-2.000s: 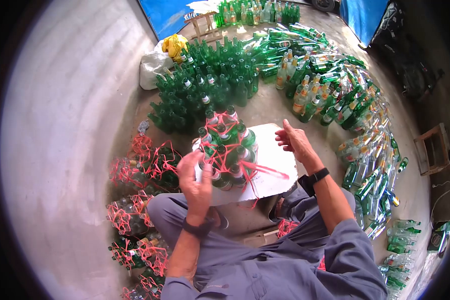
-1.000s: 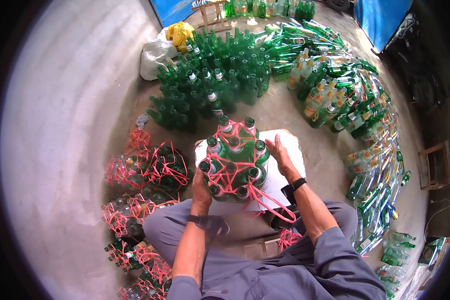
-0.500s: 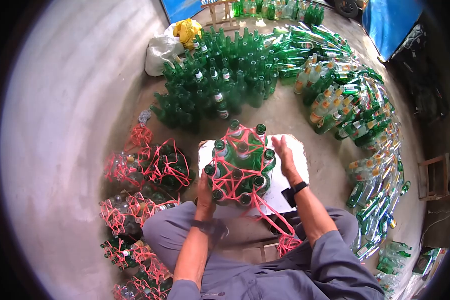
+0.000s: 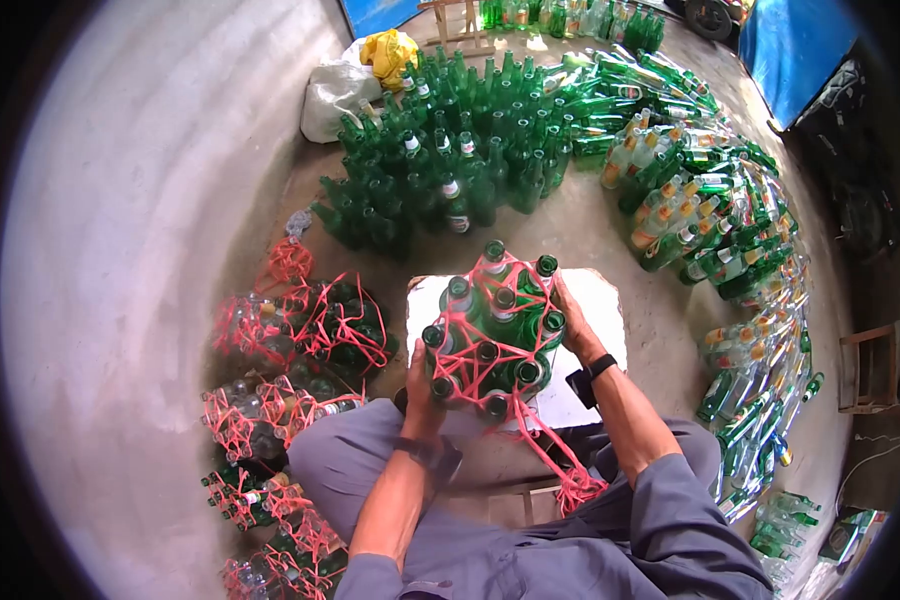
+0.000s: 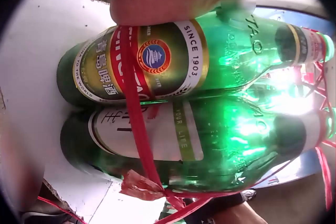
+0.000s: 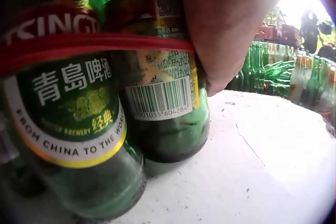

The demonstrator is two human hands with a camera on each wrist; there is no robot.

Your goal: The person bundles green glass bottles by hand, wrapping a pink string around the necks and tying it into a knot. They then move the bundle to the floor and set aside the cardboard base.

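A: First entry?
B: Bundle of green bottles (image 4: 492, 330), upright on the left half of the white slab (image 4: 602, 300), reaching its left edge. Red cord (image 4: 475, 345) nets the necks and bands the bodies. The left wrist view shows a knot (image 5: 142, 184) low against one bottle.
A: Hands?
B: Left hand (image 4: 417, 378) at the bundle's near-left side, right hand (image 4: 573, 318) at its far-right side. Both lie pressed flat to the glass, fingers (image 6: 231, 35) straight rather than hooked into the cord, so the bundle sits squeezed between them.
A: How far along?
B: By my reckoning the binding is all but done: netted, banded, knotted. Left over is one loose tail (image 4: 550, 450) of cord, running from the slab's near edge down to a tangle in the lap, uncut.
A: Round about?
B: Tied bundles (image 4: 310, 330) on the floor left of the slab, and standing bottles (image 4: 440, 150) beyond its far edge. A heap of lying bottles (image 4: 710, 210) curves round the right. Also a white sack (image 4: 332, 95), a yellow bag (image 4: 390, 50) and a wooden stool (image 4: 875, 365).
A: In the way?
B: The trailing tail, which could snag — and the floor to the left is crowded with tied bundles.
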